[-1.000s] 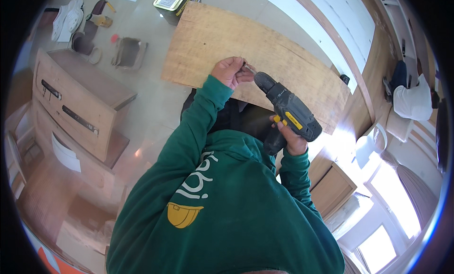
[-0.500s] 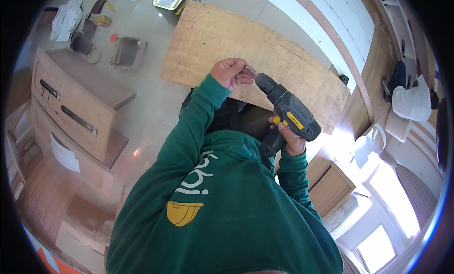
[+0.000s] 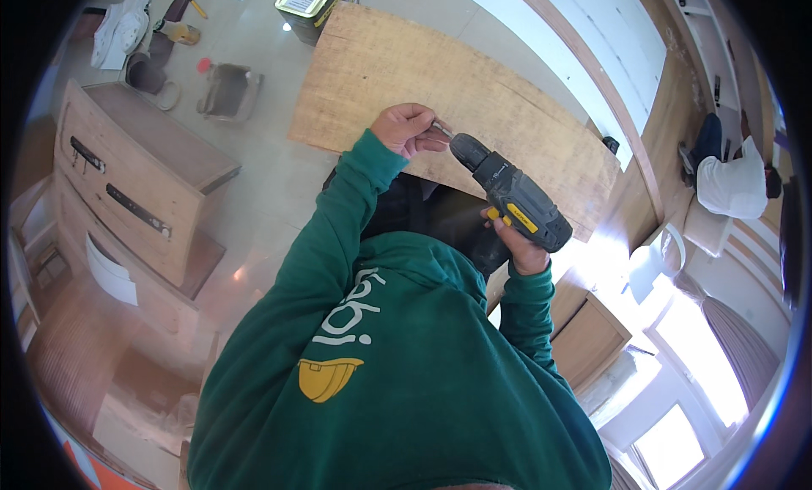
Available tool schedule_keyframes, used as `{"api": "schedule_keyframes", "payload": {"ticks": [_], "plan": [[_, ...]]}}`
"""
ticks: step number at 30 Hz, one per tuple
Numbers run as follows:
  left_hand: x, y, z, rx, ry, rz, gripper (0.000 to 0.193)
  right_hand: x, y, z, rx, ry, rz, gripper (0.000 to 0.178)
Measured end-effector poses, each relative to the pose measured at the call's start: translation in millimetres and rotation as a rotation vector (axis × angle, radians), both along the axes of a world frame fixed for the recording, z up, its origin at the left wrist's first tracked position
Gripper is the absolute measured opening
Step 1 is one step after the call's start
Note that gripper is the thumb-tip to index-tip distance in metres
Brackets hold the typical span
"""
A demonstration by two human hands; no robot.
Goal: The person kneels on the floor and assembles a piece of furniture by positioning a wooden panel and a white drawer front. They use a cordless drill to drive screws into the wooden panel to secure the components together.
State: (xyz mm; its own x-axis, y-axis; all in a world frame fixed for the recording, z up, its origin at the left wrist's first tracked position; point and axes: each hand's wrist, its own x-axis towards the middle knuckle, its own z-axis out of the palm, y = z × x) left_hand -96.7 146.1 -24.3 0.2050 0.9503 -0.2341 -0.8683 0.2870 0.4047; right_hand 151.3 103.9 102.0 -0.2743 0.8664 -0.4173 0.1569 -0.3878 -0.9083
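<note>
A black cordless drill [image 3: 512, 192] with yellow accents is in my right hand [image 3: 523, 251], which is closed round its grip. Its chuck points up and left. At the chuck's front, my left hand [image 3: 406, 129] pinches a thin metal bit [image 3: 441, 129] between thumb and fingers. The bit lines up with the chuck mouth; whether its end sits inside cannot be made out. Both hands are over the near edge of a wide wooden board [image 3: 406, 63], above my dark-clothed lap.
A wooden drawer cabinet [image 3: 152, 194] with black slides stands at left. Beyond it lie a cut-open plastic container [image 3: 228, 92], white shoes [image 3: 120, 29] and a brush [image 3: 179, 33]. A metal can [image 3: 313, 8] touches the board's far left corner. A person in white [image 3: 734, 181] is at far right.
The drill has shifted slightly left and upward in view. My left hand has moved a little left, still pinching the bit at the chuck.
</note>
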Motion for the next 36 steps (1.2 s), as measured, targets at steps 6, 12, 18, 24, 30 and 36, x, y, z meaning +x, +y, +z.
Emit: {"api": "schedule_keyframes", "payload": {"ticks": [6,12,18,24,30,36], "plan": [[3,-1,-14,0.085,-0.095,0.059,0.024,-7,-3,-3,-0.019,-0.012,0.005,0.035],[4,-9,4,-0.101,-0.181,0.109,0.034,-31,-21,-8,-0.134,0.231,-0.252,0.044],[2,-3,1,0.004,-0.236,0.117,0.039,-26,-14,-8,-0.073,0.222,-0.237,0.040],[-1,-6,-5,-0.017,-0.341,0.095,0.046,-19,-8,-7,-0.029,0.185,-0.193,0.039],[7,-5,-5,-0.023,-0.117,0.078,0.042,-17,-7,-8,-0.056,0.176,-0.192,0.038],[14,-4,6,-0.104,-0.004,0.120,0.033,-19,-8,-9,-0.049,0.187,-0.183,0.038]]}}
